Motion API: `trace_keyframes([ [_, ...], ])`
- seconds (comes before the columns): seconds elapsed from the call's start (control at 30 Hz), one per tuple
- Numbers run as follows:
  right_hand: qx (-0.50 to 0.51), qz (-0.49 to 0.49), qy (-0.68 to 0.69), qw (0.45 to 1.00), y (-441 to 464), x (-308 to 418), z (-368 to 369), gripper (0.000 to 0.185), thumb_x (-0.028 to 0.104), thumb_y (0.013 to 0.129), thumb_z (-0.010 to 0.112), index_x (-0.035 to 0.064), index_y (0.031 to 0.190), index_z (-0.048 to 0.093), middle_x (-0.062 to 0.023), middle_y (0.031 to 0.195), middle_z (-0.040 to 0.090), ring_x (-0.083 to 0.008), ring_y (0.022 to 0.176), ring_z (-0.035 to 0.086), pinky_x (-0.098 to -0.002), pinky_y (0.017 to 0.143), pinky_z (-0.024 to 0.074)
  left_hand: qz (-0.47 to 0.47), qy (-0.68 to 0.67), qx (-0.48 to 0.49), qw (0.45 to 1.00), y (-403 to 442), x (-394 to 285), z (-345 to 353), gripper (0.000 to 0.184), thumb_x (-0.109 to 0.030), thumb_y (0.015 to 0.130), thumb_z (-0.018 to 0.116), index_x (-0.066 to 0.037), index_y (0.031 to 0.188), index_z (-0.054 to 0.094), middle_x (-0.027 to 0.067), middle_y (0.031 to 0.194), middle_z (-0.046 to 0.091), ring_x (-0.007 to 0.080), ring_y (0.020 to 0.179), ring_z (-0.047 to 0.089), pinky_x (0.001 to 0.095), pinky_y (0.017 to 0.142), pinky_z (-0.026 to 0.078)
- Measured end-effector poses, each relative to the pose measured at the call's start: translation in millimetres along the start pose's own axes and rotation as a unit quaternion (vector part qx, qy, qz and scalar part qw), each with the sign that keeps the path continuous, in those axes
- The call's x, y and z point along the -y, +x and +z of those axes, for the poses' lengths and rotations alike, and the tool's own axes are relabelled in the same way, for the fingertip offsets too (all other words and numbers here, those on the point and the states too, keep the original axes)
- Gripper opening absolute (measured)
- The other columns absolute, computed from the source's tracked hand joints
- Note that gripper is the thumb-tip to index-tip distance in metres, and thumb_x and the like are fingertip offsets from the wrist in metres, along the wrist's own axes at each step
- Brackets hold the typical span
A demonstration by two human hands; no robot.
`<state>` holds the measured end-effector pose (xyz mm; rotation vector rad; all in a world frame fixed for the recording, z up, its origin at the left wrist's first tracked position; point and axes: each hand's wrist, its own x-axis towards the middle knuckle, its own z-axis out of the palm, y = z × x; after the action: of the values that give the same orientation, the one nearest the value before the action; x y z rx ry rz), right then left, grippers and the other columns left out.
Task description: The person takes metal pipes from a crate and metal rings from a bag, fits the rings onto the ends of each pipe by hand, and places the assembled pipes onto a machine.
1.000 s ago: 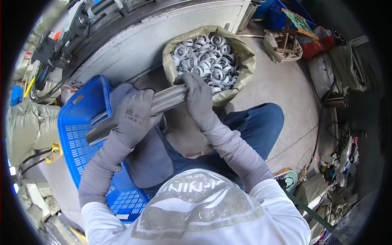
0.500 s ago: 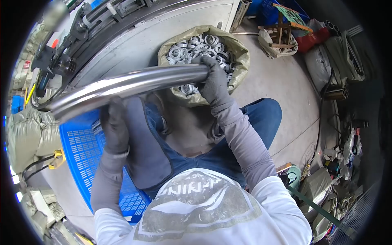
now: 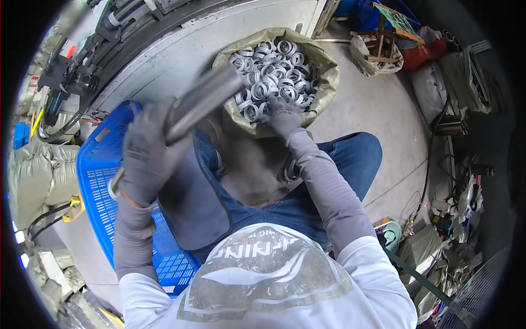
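My left hand (image 3: 147,156), in a grey glove, is wrapped round a metal tube (image 3: 205,101) above the blue basket (image 3: 101,181). The tube slants up to the right, its far end blurred near the sack's left rim. Below that hand a pale rounded edge shows; I cannot tell whether it belongs to the tube. My right hand (image 3: 285,116), gloved too, reaches over the near rim of the sack (image 3: 323,104). Its fingers are apart and touch the pile of grey rings (image 3: 272,71); the fingertips are partly hidden among them.
A machine (image 3: 82,82) with rods and hoses stands at the upper left, beside a pale cabinet (image 3: 181,55). A dark pad (image 3: 197,203) covers my left thigh. Wrapped bundles (image 3: 35,181) lie at the left; a small wooden stool (image 3: 383,46) is at the upper right.
My right hand has let go of the tube's end and dropped onto the rings. The tube, held in my left hand, has swung to a steeper slant.
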<state>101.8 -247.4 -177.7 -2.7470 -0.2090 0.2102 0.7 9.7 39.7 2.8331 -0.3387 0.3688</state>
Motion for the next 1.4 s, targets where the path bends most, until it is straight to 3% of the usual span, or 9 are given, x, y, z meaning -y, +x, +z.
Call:
trace_keyframes([
  [0.3, 0.017, 0.001, 0.131, 0.991, -5, 30, -51, 0.053, 0.034, 0.086, 0.075, 0.01, 0.133, 0.066, -0.0095, 0.123, 0.07, -0.0323, 0.117, 0.065, -0.0469, 0.1, 0.0508, -0.002, 0.037, 0.002, 0.999, -25, 18, 36, 0.061, -0.025, 0.072, 0.078, -0.005, 0.128, 0.063, 0.0176, 0.1, 0.067, 0.0369, 0.098, 0.066, 0.0482, 0.086, 0.051],
  [0.37, 0.046, 0.086, 0.661, 0.744, -2, 19, -57, 0.043, 0.012, 0.089, 0.071, -0.0008, 0.129, 0.066, -0.0098, 0.113, 0.071, -0.0214, 0.102, 0.069, -0.0357, 0.089, 0.0585, -0.011, 0.036, -0.003, 0.999, -28, 22, 35, 0.062, -0.025, 0.072, 0.078, -0.005, 0.128, 0.062, 0.0177, 0.1, 0.067, 0.0368, 0.098, 0.066, 0.0479, 0.085, 0.051],
  [0.43, 0.1, -0.005, 0.812, 0.575, -4, 10, -65, 0.043, 0.003, 0.088, 0.072, 0.0007, 0.13, 0.066, -0.0112, 0.117, 0.072, -0.0207, 0.104, 0.07, -0.0321, 0.09, 0.0589, -0.018, -0.005, 0.005, 1.0, -28, 21, 34, 0.058, -0.017, 0.072, 0.079, -0.002, 0.126, 0.063, 0.0193, 0.104, 0.066, 0.0415, 0.107, 0.063, 0.0501, 0.098, 0.048],
  [0.47, 0.098, -0.006, 0.81, 0.578, -5, 10, -69, 0.043, 0.003, 0.088, 0.072, 0.0007, 0.13, 0.066, -0.0112, 0.117, 0.072, -0.0207, 0.104, 0.07, -0.0321, 0.09, 0.0589, -0.016, -0.008, 0.002, 1.0, -25, 20, 34, 0.058, -0.017, 0.072, 0.079, -0.002, 0.126, 0.063, 0.0193, 0.104, 0.066, 0.0415, 0.107, 0.063, 0.0501, 0.098, 0.048],
  [0.5, 0.031, -0.094, 0.669, 0.737, -7, 12, -71, 0.042, 0.001, 0.088, 0.072, 0.0017, 0.13, 0.066, -0.0106, 0.119, 0.072, -0.0205, 0.107, 0.07, -0.0321, 0.093, 0.0578, -0.009, -0.006, 0.0, 1.0, -25, 19, 34, 0.058, -0.018, 0.072, 0.079, -0.002, 0.126, 0.063, 0.0192, 0.103, 0.066, 0.0409, 0.106, 0.063, 0.0495, 0.096, 0.048],
  [0.57, -0.034, -0.178, 0.49, 0.853, -15, 19, -75, 0.042, -0.001, 0.089, 0.073, 0.0026, 0.131, 0.066, -0.0099, 0.122, 0.072, -0.0203, 0.111, 0.069, -0.0321, 0.096, 0.0567, -0.006, -0.001, -0.002, 1.0, -25, 17, 34, 0.059, -0.019, 0.072, 0.079, -0.002, 0.126, 0.063, 0.019, 0.103, 0.067, 0.0402, 0.105, 0.063, 0.0489, 0.095, 0.048],
  [0.83, 0.006, -0.094, 0.585, 0.806, -28, 69, -82, 0.029, -0.006, 0.088, 0.07, 0.0027, 0.116, 0.068, -0.0077, 0.114, 0.073, -0.019, 0.102, 0.07, -0.0323, 0.087, 0.0542, 0.031, 0.008, 0.024, 0.999, -24, 16, 38, 0.061, -0.028, 0.073, 0.08, -0.006, 0.126, 0.061, 0.0141, 0.103, 0.067, 0.0349, 0.098, 0.066, 0.0467, 0.087, 0.053],
  [0.9, -0.176, -0.281, 0.319, 0.888, -29, 77, -82, 0.029, -0.007, 0.086, 0.067, 0.0034, 0.113, 0.07, -0.0096, 0.112, 0.072, -0.0241, 0.099, 0.071, -0.0331, 0.087, 0.054, 0.032, 0.009, 0.027, 0.999, -23, 14, 38, 0.06, -0.029, 0.074, 0.08, -0.006, 0.126, 0.061, 0.0142, 0.104, 0.067, 0.0349, 0.098, 0.067, 0.0466, 0.088, 0.053],
  [1.4, -0.174, -0.194, 0.372, 0.891, -27, 86, -71, 0.034, 0.018, 0.103, 0.044, -0.0025, 0.113, 0.07, -0.0167, 0.109, 0.072, -0.0291, 0.092, 0.071, -0.0352, 0.087, 0.054, 0.037, 0.026, 0.076, 0.996, -15, 12, 43, 0.064, -0.028, 0.076, 0.081, -0.003, 0.13, 0.057, 0.0154, 0.106, 0.066, 0.0325, 0.101, 0.065, 0.0436, 0.089, 0.052],
])
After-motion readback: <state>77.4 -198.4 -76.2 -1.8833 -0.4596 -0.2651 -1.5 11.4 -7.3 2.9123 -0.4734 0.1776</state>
